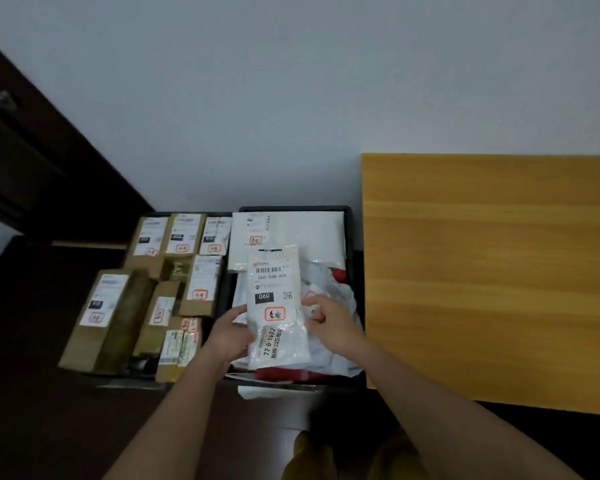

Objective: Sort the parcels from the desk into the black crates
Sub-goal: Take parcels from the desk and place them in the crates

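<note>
Both hands, left (230, 332) and right (329, 318), pinch the white mailer (277, 306) (label up); we should lower it flat into the right crate (355, 265).

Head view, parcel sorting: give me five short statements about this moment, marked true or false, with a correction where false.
1. Both hands hold the white bag parcel over the right crate. True: the left hand grips its left edge, the right hand its right edge.
2. The held parcel's label shows the number 060. True.
3. The left crate holds mostly soft white bags. False: it holds brown cardboard boxes.
4. Several parcels lie on the wooden desk. False: the visible desk top shows none.
5. The right crate holds white bag parcels, including a large white bag at its far end. True.
</note>
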`<state>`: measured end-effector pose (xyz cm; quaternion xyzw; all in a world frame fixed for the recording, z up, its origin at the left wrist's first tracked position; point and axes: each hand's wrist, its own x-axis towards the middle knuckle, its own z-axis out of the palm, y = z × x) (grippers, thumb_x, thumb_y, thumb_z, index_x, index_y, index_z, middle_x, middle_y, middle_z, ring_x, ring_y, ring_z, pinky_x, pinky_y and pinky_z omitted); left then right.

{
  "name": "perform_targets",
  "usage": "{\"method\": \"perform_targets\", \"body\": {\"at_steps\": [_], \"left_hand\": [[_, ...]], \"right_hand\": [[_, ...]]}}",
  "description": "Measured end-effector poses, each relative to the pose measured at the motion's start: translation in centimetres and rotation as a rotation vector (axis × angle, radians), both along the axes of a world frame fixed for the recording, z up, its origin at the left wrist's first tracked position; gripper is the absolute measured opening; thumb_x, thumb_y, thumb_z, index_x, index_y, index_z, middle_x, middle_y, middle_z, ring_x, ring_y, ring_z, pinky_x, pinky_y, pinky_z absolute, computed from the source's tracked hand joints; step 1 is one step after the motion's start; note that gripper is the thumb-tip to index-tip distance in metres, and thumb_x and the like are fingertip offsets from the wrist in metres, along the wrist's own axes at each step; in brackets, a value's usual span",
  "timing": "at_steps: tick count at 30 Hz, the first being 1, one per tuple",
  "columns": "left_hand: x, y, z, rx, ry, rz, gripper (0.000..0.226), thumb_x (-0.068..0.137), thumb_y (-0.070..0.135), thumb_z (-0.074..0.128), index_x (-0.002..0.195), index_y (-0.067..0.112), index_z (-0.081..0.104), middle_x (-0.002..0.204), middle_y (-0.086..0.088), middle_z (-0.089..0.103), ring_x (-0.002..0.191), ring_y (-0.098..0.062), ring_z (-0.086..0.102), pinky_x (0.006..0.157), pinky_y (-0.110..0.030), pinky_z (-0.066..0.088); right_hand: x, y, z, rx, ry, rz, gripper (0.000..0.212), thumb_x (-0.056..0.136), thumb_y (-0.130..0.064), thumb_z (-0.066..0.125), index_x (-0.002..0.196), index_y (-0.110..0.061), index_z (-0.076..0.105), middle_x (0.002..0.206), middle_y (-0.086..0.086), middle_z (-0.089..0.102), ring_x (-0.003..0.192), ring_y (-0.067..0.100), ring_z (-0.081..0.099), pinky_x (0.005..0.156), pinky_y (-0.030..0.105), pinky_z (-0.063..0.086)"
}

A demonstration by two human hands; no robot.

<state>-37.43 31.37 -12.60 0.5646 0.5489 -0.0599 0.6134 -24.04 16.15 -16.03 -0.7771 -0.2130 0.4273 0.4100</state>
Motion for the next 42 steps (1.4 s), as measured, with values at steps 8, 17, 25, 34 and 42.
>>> {"method": "perform_targets", "body": {"at_steps": [8, 17, 25, 34, 42], "left_hand": [[-5.4, 3.3, -4.0, 0.029, 0.067, 0.182, 0.057, 0.085, -0.001, 0.072, 0.136, 0.017, 0.053, 0.114, -0.012, 0.070, 0.089, -0.028, 0.070, 0.064, -0.039, 0.060], [-2.5, 5.6, -8.0, 0.043, 0.190, 0.037, 0.062, 0.090, 0.000, 0.062, 0.146, 0.019, 0.043, 0.125, -0.010, 0.064, 0.107, -0.027, 0.064, 0.080, -0.040, 0.058], [1.1, 7.4, -9.4, 0.436, 0.385, -0.659, 0.107, 0.080, 0.030, 0.078, 0.156, 0.037, 0.002, 0.164, -0.004, -0.002, 0.149, -0.033, 0.005, 0.115, -0.053, 0.023], [4.2, 7.6, -12.2, 0.644, 0.354, -1.224, 0.124, 0.076, 0.045, 0.078, 0.141, 0.051, -0.027, 0.154, 0.011, -0.038, 0.143, -0.031, -0.030, 0.117, -0.060, -0.001], [2.7, 11.2, -15.6, 0.694, 0.460, -1.356, 0.135, 0.073, 0.045, 0.080, 0.137, 0.047, -0.039, 0.151, 0.005, -0.042, 0.144, -0.035, -0.029, 0.118, -0.054, -0.006]], "right_hand": [[-1.8, 1.6, -1.9, -0.227, -0.098, 0.076, 0.030, 0.097, -0.008, 0.053, 0.125, -0.015, 0.059, 0.110, 0.002, 0.055, 0.081, 0.009, 0.053, 0.056, 0.012, 0.040], [1.3, 3.7, -6.4, -0.444, -0.280, 0.159, 0.056, 0.093, -0.012, 0.052, 0.147, -0.018, 0.038, 0.143, 0.015, 0.037, 0.133, 0.029, 0.035, 0.105, 0.033, 0.034], [2.6, 5.1, -8.5, -0.491, -0.340, 0.397, 0.124, 0.072, -0.054, 0.080, 0.147, -0.053, -0.018, 0.157, -0.005, -0.034, 0.147, 0.031, -0.025, 0.118, 0.057, 0.003], [2.4, 6.0, -10.3, -0.599, -0.322, 0.462, 0.138, 0.067, -0.055, 0.083, 0.128, -0.059, -0.040, 0.140, -0.010, -0.057, 0.138, 0.041, -0.039, 0.114, 0.070, -0.001], [1.6, 7.7, -12.5, -0.673, -0.261, 0.472, 0.144, 0.062, -0.047, 0.088, 0.135, -0.057, -0.035, 0.142, -0.006, -0.056, 0.136, 0.046, -0.040, 0.108, 0.078, -0.003]]}}
